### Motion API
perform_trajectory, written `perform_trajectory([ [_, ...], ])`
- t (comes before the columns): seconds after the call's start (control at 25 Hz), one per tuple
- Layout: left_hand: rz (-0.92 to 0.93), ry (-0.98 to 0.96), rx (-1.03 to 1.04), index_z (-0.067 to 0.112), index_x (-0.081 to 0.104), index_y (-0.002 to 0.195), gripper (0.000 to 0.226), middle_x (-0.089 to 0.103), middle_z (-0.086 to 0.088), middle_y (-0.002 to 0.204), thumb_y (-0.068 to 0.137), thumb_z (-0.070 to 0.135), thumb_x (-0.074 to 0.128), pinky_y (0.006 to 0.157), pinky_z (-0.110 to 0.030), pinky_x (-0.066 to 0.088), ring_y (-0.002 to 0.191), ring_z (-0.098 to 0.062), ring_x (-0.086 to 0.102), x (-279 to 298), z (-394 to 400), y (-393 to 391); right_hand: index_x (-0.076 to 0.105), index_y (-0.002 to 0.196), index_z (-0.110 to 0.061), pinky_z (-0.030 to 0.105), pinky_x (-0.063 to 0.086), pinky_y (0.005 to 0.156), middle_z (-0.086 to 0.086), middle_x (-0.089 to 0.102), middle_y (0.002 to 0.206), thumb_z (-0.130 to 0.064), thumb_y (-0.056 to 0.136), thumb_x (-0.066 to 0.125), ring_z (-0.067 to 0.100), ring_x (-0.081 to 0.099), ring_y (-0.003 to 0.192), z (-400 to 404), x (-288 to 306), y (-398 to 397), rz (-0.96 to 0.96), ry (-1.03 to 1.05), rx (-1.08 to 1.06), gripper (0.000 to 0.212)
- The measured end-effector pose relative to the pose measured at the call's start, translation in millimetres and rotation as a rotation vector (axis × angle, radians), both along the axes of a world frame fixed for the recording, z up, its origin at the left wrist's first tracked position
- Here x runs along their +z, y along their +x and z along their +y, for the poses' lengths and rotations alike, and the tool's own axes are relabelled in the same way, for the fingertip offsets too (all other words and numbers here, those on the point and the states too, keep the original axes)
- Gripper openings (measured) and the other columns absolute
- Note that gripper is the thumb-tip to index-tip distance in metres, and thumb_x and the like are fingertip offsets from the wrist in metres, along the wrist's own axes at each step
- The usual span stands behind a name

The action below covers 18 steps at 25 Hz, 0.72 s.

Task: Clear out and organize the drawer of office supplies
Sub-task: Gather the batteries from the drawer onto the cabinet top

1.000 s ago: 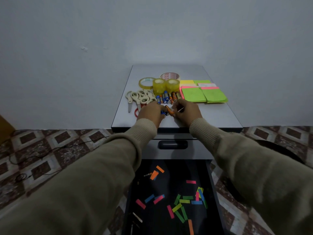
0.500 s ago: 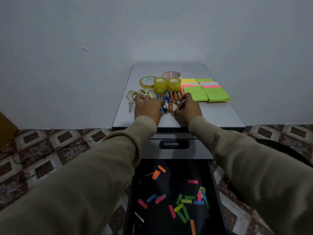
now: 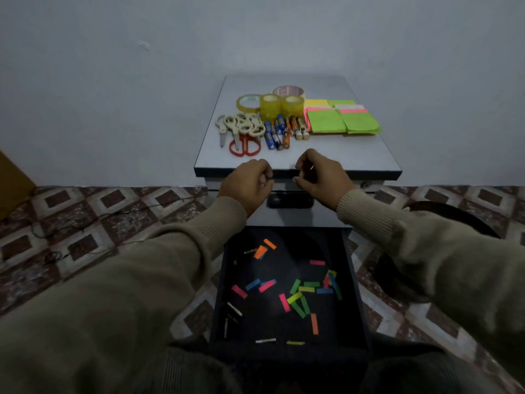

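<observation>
The open black drawer (image 3: pixel 221 308) below me holds several coloured paper strips (image 3: pixel 297 297) and a few pale sticks. On the grey cabinet top (image 3: pixel 341 155) lie tape rolls (image 3: pixel 270 105), cream scissors (image 3: pixel 241 126), red-handled scissors (image 3: pixel 244 146), a row of batteries (image 3: pixel 279 132) and green and pink sticky notes (image 3: pixel 341 118). My left hand (image 3: pixel 247 183) and my right hand (image 3: pixel 321 177) hover at the cabinet's front edge, fingers curled. Something small and thin glints at my right fingers; I cannot make it out.
A closed drawer with a black handle (image 3: pixel 289 200) sits under the top. Patterned floor tiles surround the cabinet, with thin cables (image 3: pixel 85 223) at the left. A dark round object (image 3: pixel 443 217) lies at the right, a brown box edge (image 3: pixel 11 183) at far left.
Both hands have drawn back from the batteries to the cabinet's front edge. The batteries now lie uncovered in their row, and the red scissors show.
</observation>
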State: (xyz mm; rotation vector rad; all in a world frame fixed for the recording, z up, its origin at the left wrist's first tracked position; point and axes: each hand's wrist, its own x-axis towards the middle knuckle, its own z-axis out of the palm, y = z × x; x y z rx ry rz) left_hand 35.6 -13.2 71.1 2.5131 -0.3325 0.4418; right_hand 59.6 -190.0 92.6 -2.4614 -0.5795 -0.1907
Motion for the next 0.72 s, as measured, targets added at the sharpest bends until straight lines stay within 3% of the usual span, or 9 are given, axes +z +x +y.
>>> perform_trajectory([
  [0.16,0.016,-0.007,-0.007,0.006,0.061,0.088,0.008,0.058,-0.008,0.083,0.081,0.010,0.063,0.072,-0.035,0.046,0.077,-0.018,0.051,-42.3,3.2,-24.0,0.054,0.096,-0.008,0.028,0.044,0.070,0.001,0.057,0.081,-0.012,0.082,0.065,0.016,0.052,0.071,-9.1,-35.6,-27.1,0.061,-0.065,0.023,0.018],
  [0.28,0.173,0.089,-0.012,0.007,0.060,0.097,0.014,0.057,-0.007,0.094,0.085,0.013,0.060,0.077,-0.030,0.041,0.088,-0.021,0.054,-75.2,11.5,-36.5,0.057,0.098,-0.005,0.023,0.042,0.074,0.005,0.061,0.088,-0.008,0.080,0.067,0.014,0.052,0.077,-15.3,-71.8,-38.6,0.175,-0.112,0.040,0.021],
  [0.52,0.459,0.512,0.040,0.015,0.058,0.115,0.028,0.055,-0.008,0.119,0.089,0.025,0.054,0.092,-0.034,0.042,0.113,-0.026,0.051,-142.3,30.0,-40.0,0.061,0.100,-0.004,0.027,0.043,0.088,0.013,0.061,0.108,-0.007,0.078,0.068,0.025,0.058,0.095,-28.0,-145.8,-44.6,0.397,-0.303,0.076,0.023],
  [0.72,0.482,0.930,-0.071,0.021,0.055,0.123,0.031,0.057,-0.002,0.123,0.095,0.020,0.041,0.109,-0.036,0.023,0.118,-0.024,0.049,-196.9,32.7,-48.4,0.059,0.115,-0.008,0.028,0.045,0.096,0.012,0.060,0.119,-0.012,0.086,0.062,0.025,0.058,0.109,-48.0,-199.0,-44.5,0.589,-0.542,0.028,0.030],
])
